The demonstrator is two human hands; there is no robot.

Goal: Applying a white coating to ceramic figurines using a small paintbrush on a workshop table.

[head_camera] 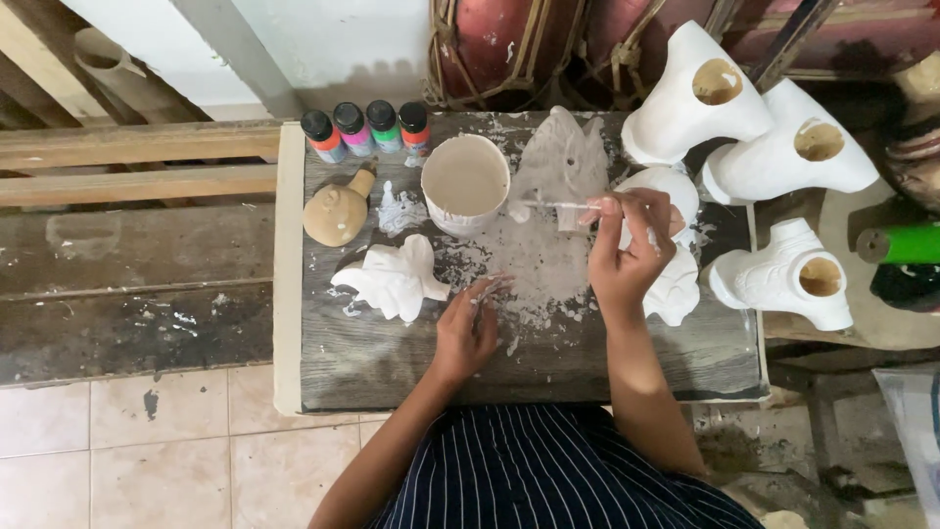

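Note:
My right hand (627,250) holds a thin paint-caked brush (553,205) whose tip points left toward a white cup (464,182) of pale paint. My left hand (470,323) rests on the grey worktable (529,362), fingers together and smeared white, holding nothing. A white plaster figure (397,279) lies just left of that hand. Another white figure (563,157) lies flat behind the brush. A third white piece (678,289) sits partly hidden under my right hand.
Several small paint bottles (366,129) with black caps stand at the table's back edge. A tan clay figure (338,211) lies beside the cup. Three white hollow casts (759,147) lie at the right. A wooden bench (137,264) runs along the left.

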